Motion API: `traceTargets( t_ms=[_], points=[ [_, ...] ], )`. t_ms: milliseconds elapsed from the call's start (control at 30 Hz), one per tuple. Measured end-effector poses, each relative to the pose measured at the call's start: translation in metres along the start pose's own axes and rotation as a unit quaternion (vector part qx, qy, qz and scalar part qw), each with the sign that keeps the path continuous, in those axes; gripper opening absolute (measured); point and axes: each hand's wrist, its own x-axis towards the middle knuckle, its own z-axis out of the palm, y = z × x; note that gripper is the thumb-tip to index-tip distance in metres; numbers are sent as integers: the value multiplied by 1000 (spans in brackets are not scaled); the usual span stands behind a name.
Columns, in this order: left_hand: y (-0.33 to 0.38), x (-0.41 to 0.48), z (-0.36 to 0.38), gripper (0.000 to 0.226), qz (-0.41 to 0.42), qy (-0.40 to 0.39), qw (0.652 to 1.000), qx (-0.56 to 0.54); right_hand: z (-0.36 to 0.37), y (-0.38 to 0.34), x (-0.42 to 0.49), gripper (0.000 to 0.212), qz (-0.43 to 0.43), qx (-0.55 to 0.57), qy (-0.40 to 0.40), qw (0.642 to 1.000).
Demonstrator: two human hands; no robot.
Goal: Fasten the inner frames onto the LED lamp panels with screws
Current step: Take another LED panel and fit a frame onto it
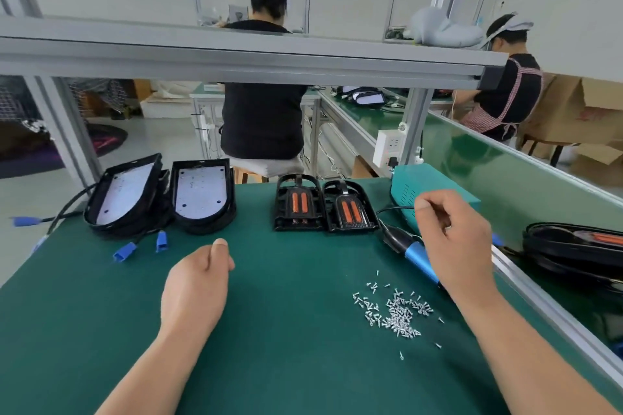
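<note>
Since the loose pile of small silver screws [394, 312] lies nearest on the green bench mat [286, 347], the worker would do best picking one at a time from its edge. L hand [197, 280] is curled in a fist, nothing visible in it. R hand [453, 239] hovers w/ bent fingers over the blue-handled electric screwdriver [419, 258]; can't tell if it pinches anything. Farther back, black plastic inner frames w/ orange strips [296, 205] sit apart from the black-rimmed LED lamp panels w/ white plates [202, 192]. Probably best: seat a frame square on a panel first, then drive screws straight, not overtight.
</note>
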Motion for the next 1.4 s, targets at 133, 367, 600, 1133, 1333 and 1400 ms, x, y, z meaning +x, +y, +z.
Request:
traceTargets(
  t_ms=[133,367,600,1133,1333,1400],
  points=[
    [2,-1,0,48,-6,4,1000,-3,31,-21,-6,12,-30,18,-73,997],
    [7,-3,-3,49,-13,-1,1000,4,91,-52,-17,14,-27,46,-218,975],
    [7,-3,-4,54,-5,-9,1000,19,168,-80,-12,14,-17,44,-298,953],
    [8,-4,-4,51,17,-10,1000,17,290,-102,36,37,36,-37,-314,948],
    [8,-4,-4,52,17,-7,1000,22,302,-99,42,36,22,-68,-332,941],
    [8,-4,-4,51,16,-8,1000,21,302,-99,43,34,19,-78,-331,940]
  ],
)
